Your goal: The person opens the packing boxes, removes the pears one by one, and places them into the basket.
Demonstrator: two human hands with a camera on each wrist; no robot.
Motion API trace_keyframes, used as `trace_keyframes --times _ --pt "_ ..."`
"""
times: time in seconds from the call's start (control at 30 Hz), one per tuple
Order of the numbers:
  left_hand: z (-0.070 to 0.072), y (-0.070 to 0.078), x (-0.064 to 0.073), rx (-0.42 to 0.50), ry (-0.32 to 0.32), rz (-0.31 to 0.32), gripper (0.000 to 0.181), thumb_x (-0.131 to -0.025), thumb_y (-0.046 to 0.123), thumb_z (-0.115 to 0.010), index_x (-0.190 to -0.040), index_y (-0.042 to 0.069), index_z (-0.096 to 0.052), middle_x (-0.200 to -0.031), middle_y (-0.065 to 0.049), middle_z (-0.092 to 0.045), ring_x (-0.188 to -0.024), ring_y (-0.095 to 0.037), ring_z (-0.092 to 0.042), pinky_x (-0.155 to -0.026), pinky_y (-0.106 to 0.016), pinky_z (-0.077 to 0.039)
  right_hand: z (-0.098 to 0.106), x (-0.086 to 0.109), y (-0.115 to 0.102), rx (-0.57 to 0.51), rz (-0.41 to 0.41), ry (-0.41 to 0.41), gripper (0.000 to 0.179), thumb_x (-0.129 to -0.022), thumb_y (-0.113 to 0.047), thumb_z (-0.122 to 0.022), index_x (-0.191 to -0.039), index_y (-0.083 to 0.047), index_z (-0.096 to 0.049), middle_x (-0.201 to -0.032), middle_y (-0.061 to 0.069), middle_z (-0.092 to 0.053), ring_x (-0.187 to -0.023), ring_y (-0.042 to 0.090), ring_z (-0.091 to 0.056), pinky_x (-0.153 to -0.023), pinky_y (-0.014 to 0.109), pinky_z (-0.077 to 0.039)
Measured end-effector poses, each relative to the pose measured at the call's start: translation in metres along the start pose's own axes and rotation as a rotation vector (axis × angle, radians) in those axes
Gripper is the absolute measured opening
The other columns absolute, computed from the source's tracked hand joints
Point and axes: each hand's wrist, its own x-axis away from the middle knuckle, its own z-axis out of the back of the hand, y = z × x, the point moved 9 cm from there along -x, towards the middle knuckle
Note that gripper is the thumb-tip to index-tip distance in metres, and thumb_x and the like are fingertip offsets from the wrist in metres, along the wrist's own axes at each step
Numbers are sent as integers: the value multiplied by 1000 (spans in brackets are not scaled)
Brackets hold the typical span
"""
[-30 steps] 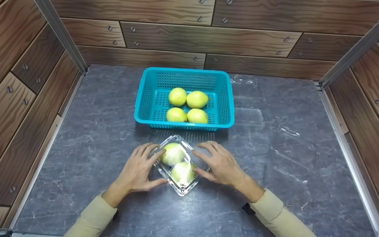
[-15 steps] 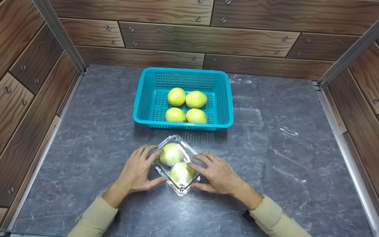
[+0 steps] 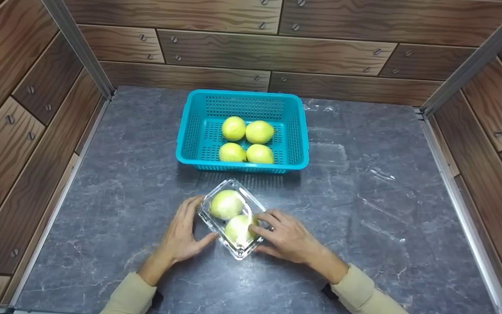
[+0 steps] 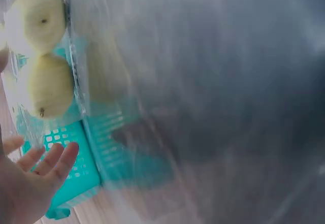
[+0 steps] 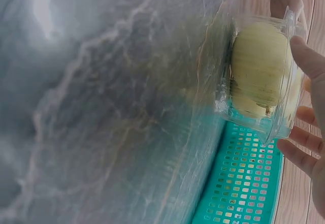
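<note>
A clear plastic clamshell box [image 3: 250,211] stands cornerwise on the dark table, its lid down over two yellow-green, round, apple-like fruits [image 3: 226,205]. Beside its left side is my left hand [image 3: 184,235], fingers extended and thumb spread toward the near edge. My right hand [image 3: 288,237] is at the near right side, fingertips on the lid and thumb low by the rim. In the right wrist view, the thumb and fingers spread along the rim of the box [image 5: 277,127]. Through the clear wall in the left wrist view, both fruits [image 4: 48,86] show, and the left fingers [image 4: 63,165] stand apart from the box.
Behind the box stands a turquoise perforated basket [image 3: 185,144] holding several more of these fruits [image 3: 259,131]. Strips of clear tape [image 3: 381,174] lie on the marbled tabletop [image 3: 386,270] to the right. Wood-patterned panels [image 3: 216,48] enclose the back and sides.
My left fingers have drawn back from the lid to the left. The right hand has slid nearer along the box's right side, its fingertips now on the lid. The box has stayed put.
</note>
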Motion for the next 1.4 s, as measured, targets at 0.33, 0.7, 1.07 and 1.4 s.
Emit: trace_keyframes --times 0.33,0.7,1.07,1.4 --pt "-11 -19 11 465 18 358 88 -87 13 -84 -158 -1 -34 -146 -25 -51 -112 -32 -67 -90 -34 -64 1 4 -5 60 44 29 48 -82 -47 -85 -120 -21 -72 -119 4 -72 -104 21 -67 -89 33 -63" --pt "-27 -27 22 812 29 677 80 -89 0 -72 -158 -1 -32 -137 -24 -53 -94 -9 -69 -80 -21 -60 3 5 -6 72 54 46 45 -84 -47 -83 -119 -22 -72 -116 4 -73 -103 21 -69 -88 32 -63" --pt "-43 -18 32 1147 100 744 68 -87 -12 -64 -146 -7 -29 -117 -12 -53 -86 -9 -68 -84 -31 -67 4 5 -6 66 61 53 43 -84 -45 -84 -118 -21 -72 -114 3 -73 -102 21 -69 -88 31 -63" --pt "-49 -11 36 1207 99 734 77 -87 -15 -65 -150 -1 -23 -117 -10 -50 -86 -10 -67 -84 -32 -67 3 4 -7 84 62 40 41 -87 -45 -81 -119 -21 -72 -115 3 -73 -102 20 -68 -89 30 -63"
